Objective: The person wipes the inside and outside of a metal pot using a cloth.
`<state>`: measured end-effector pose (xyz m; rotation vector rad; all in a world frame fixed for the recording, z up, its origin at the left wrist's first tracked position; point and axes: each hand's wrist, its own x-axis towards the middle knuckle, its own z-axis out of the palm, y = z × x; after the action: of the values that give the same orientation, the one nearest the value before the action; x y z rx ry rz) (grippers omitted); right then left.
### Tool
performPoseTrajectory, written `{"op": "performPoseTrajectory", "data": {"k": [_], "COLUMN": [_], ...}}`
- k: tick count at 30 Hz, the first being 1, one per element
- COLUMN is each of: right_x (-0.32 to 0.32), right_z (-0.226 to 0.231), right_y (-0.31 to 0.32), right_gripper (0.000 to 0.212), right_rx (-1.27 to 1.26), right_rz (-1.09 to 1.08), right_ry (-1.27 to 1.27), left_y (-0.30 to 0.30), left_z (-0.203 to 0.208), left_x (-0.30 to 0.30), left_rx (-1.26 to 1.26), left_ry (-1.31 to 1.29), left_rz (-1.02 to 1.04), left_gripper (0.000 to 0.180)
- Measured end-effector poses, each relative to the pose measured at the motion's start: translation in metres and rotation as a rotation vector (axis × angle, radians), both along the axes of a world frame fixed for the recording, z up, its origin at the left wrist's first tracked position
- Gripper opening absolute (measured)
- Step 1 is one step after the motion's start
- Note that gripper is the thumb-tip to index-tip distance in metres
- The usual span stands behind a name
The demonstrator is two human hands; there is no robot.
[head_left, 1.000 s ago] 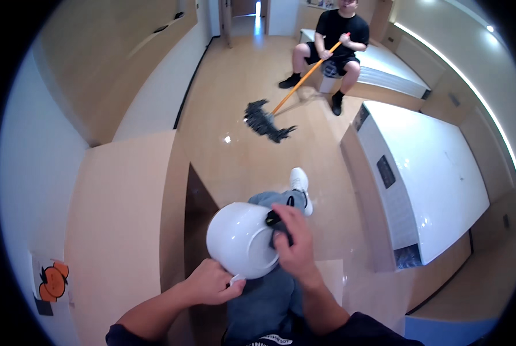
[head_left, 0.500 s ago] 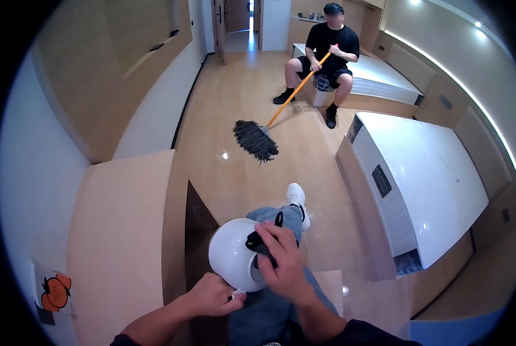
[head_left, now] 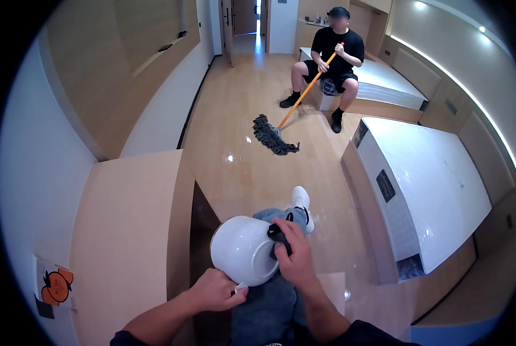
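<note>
A glossy white bowl (head_left: 235,248) lies tilted on its side over my lap, its ring-shaped base turned toward the right. My left hand (head_left: 215,290) grips the bowl's lower edge. A small white piece (head_left: 240,286) shows at its fingertips; what it is, I cannot tell. Closed around a black object with a loop (head_left: 279,233), my right hand (head_left: 292,254) presses it to the bowl's base side. My fingers cover much of that object, so its kind stays unclear. The inside of the bowl is hidden.
A pale wooden cabinet (head_left: 128,213) stands at my left. To the right is a plastic-wrapped mattress (head_left: 431,184) on a wooden base. Farther off, a seated person (head_left: 337,52) in black holds a mop with an orange handle (head_left: 307,92), its dark head (head_left: 274,135) over the floor.
The bowl has turned so more of its base side shows. My right hand and the black object have shifted right along it. The other person's mop head has moved right and swung round.
</note>
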<state>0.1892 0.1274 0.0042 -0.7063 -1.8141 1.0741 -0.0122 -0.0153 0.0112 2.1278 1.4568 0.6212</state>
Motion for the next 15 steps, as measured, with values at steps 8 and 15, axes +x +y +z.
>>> {"op": "performPoseTrajectory", "data": {"k": [8, 15], "right_x": [-0.001, 0.005], "right_z": [0.001, -0.009], "right_y": [0.001, 0.010], "right_gripper": [0.051, 0.045], "right_rx": [0.139, -0.046], "right_rz": [-0.020, -0.018], "right_ry": [0.009, 0.029], "left_y": [-0.002, 0.007], "left_z": [-0.010, -0.005], "left_x": [0.000, -0.006], "left_rx": [0.060, -0.109], "left_ry": [-0.095, -0.240], "left_rz": [0.020, 0.040], "left_gripper": [0.031, 0.041]}}
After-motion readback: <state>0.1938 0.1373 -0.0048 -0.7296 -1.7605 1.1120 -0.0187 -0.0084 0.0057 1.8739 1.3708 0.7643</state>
